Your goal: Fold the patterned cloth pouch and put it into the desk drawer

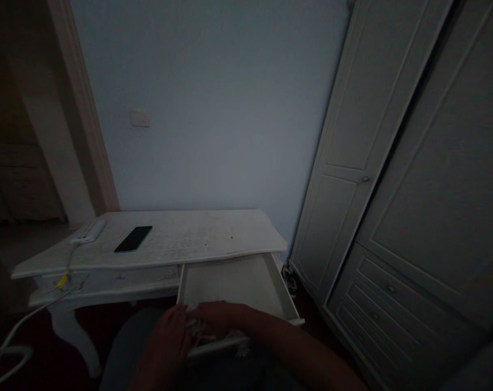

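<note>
My left hand (169, 336) is at the front left corner of an open drawer (234, 279). Its fingertips meet the fingers of my right hand (217, 317), which reaches in over the drawer's front from the right. Between both hands is a pale, tangled bundle (195, 329), strap-like or cord-like; its kind is too dark to make out. The right fingers are curled over this bundle. The left fingers bend against its left side, partly in shadow. The drawer is pulled out of a white table (189, 225) towards me.
On the tabletop lie a dark phone (134, 239) and a white power strip (88, 232) whose cable (16, 328) hangs down at the left. A white wardrobe (344, 206) stands at the right. A dark object (289, 279) is on the floor beside the drawer.
</note>
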### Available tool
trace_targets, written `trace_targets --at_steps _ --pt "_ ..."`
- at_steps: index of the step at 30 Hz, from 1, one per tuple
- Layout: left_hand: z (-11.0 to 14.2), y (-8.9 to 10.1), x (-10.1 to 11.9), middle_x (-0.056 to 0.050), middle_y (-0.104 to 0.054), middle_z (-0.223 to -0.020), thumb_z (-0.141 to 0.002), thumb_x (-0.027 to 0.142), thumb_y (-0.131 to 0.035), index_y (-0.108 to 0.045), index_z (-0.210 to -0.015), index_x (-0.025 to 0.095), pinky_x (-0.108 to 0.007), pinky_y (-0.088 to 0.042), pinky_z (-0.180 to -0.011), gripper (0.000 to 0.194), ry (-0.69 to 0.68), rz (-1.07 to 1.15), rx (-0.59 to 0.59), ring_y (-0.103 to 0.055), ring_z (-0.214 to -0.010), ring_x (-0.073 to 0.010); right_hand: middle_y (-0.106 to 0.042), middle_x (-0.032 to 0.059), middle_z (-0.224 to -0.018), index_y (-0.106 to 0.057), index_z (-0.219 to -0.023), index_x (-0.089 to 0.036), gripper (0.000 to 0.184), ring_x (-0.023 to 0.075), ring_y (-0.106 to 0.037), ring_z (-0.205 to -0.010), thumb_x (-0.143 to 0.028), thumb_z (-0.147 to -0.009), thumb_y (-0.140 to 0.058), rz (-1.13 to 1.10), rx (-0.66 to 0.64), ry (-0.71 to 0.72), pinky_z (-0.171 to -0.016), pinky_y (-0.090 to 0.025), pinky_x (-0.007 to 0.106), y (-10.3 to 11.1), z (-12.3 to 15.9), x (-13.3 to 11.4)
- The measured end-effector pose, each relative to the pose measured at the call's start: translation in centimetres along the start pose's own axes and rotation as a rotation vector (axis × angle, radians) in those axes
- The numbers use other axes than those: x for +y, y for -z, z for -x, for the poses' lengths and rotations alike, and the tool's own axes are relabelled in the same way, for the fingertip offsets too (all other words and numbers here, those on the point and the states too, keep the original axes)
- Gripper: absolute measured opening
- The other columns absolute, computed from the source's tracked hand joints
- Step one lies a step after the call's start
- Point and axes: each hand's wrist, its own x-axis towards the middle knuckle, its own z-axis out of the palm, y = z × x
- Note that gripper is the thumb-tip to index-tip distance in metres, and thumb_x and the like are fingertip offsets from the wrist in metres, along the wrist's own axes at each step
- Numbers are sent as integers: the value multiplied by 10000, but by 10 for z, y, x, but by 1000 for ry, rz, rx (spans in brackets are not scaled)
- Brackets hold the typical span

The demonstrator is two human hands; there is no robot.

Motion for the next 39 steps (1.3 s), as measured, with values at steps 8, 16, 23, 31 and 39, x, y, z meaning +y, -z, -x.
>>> trace_targets --at_steps 8,16,23,31,39 --pt "-8 18 2 -76 -709 -1434 -882 102 -498 -684 -1392 246 -568 -346 -1249 561 -87 3 -34 -625 -1343 -302 -705 141 -1231 -632 -1408 -342 750 379 -740 -1054 -357 -711 -909 344 -208 -436 -787 -598 451 38 131 36" --pt "-14 7 26 -48 -791 -1223 -1041 414 -575 -676 -1288 283 -400 -573 -995 297 -299 177 66 -735 -1106 -251 -612 229 -1381 -472 -1488 -205 682 376 -651 -1206 -260 -870 -755 399 229 -803 -913 -571 474 48 124 64" --pt "-14 23 32 -79 -770 -1208 -958 483 -706 -668 -1213 275 -384 -605 -904 331 -253 225 -191 -746 -1053 -283 -567 166 -1423 -429 -1498 -298 665 363 -570 -1285 -279 -894 -706 321 292 -601 -917 -585 512 34 16 39" --pt "-19 35 32 -95 -727 -1370 -1004 473 -661 -651 -1293 293 -413 -601 -982 341 -219 296 -360 -716 -1211 -313 -549 140 -1384 -661 -1307 -364 432 432 -535 -1262 -447 -888 -726 293 -50 -103 -817 -594 593 17 2 10" --pt "-12 19 32 -111 -744 -1327 -996 543 -651 -691 -1247 287 -466 -595 -1003 360 -145 301 -375 -709 -1212 -337 -608 175 -1315 -776 -1081 -214 401 415 -605 -1201 -363 -717 -853 279 -25 -532 -903 -579 523 49 130 63"
